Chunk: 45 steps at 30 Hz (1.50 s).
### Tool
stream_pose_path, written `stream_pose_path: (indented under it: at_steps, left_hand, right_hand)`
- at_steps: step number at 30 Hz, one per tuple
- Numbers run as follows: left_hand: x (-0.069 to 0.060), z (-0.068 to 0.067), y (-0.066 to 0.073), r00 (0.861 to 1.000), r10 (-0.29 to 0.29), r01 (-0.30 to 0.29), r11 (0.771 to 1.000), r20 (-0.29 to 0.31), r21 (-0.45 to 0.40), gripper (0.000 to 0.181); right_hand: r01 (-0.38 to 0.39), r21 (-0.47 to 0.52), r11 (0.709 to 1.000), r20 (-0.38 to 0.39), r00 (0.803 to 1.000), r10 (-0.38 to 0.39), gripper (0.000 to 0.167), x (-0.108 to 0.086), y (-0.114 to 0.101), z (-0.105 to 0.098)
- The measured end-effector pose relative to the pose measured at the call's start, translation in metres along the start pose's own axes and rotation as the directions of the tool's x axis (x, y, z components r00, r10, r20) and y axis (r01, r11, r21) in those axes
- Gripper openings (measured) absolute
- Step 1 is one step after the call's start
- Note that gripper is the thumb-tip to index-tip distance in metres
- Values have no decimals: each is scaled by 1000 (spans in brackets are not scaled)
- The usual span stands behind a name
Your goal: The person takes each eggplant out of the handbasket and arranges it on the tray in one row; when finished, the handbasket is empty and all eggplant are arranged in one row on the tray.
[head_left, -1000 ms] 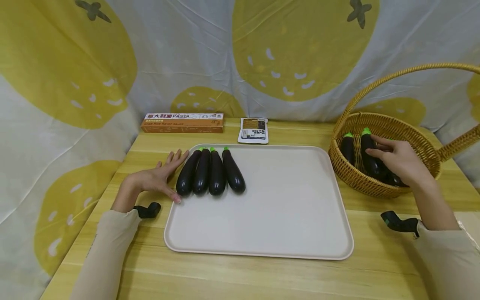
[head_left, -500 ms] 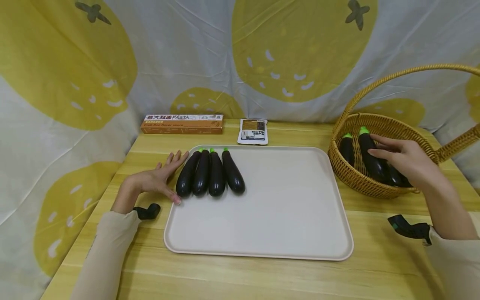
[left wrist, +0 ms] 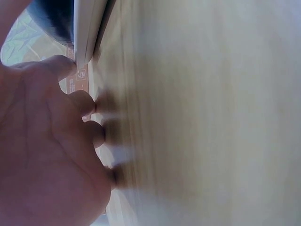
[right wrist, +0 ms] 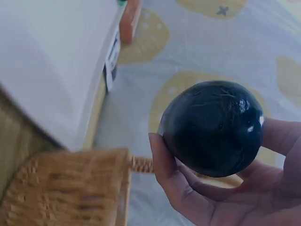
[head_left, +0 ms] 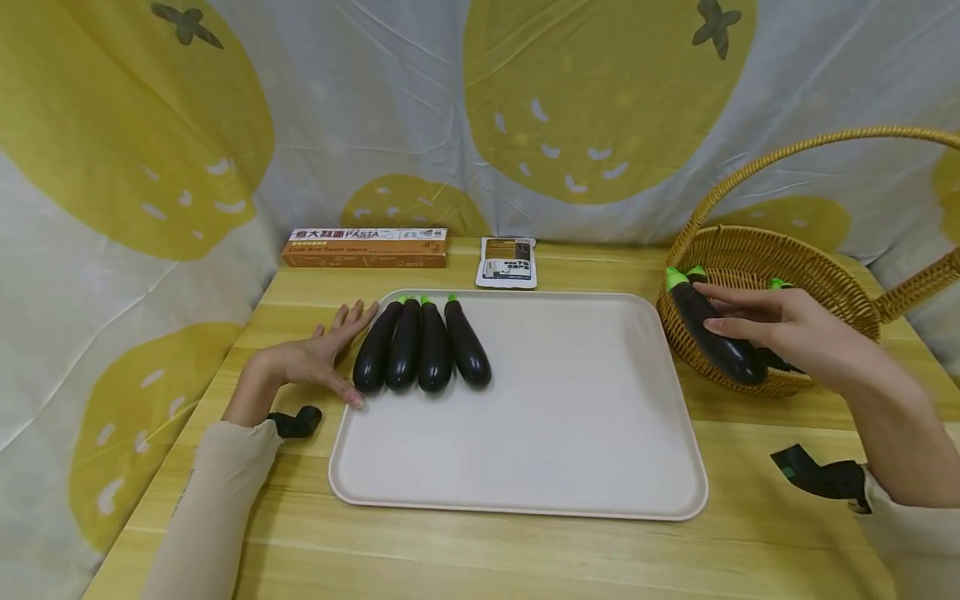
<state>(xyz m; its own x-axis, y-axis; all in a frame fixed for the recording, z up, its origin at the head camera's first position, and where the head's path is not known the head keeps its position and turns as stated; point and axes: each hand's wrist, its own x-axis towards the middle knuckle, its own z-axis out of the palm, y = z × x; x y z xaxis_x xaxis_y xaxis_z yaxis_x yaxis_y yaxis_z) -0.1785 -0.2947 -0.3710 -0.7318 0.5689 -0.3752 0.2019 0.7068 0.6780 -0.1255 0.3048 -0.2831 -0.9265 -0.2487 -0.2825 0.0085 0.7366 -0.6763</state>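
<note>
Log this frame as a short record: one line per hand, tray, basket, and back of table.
Right hand: holds one eggplant at the basket's left rim
Left hand: fingers spread at the tray's left edge
Tray: four eggplants in a row, left side
Basket: at least two more eggplants, mostly hidden
Back of table: pasta box, small packet to its right

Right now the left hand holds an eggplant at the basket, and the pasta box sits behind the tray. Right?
Wrong hand: the head view shows the right hand holding that eggplant at the basket. The rest stands: the pasta box sits behind the tray.
</note>
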Motion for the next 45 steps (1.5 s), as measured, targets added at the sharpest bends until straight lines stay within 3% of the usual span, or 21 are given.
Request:
stream_pose_path:
  at_steps: [5, 12, 21, 27, 37, 41, 45]
  left_hand:
    - [0, 0, 1, 1000, 0, 0, 1000, 0, -2, 146]
    - [2, 1, 1, 1000, -1, 1, 1000, 1, 9, 147]
    - [-2, 3, -3, 1000, -6, 6, 1000, 2, 11, 147]
    - [-1, 3, -4, 1000, 10, -10, 1000, -8, 26, 147]
    - [0, 0, 0, 1000, 2, -1, 1000, -15, 29, 148]
    - [1, 0, 1, 1000, 5, -4, 1000, -12, 23, 148]
    - [1, 0, 0, 1000, -4, 4, 1000, -12, 30, 149]
  right_hand:
    - [46, 32, 998, 15, 999, -46, 61, 12, -23, 24]
    - [91, 190, 978, 32, 995, -99, 61, 48, -62, 69]
    - [97, 296, 950, 104, 986, -133, 59, 103, -97, 130]
    - [83, 332, 939, 103, 987, -124, 59, 125, -115, 164]
    - [94, 311, 946, 96, 987, -130, 58, 136, -123, 180]
    - [97, 290, 952, 135, 981, -141, 57, 136, -120, 178]
    - [113, 286, 951, 216, 960, -179, 57, 135, -117, 171]
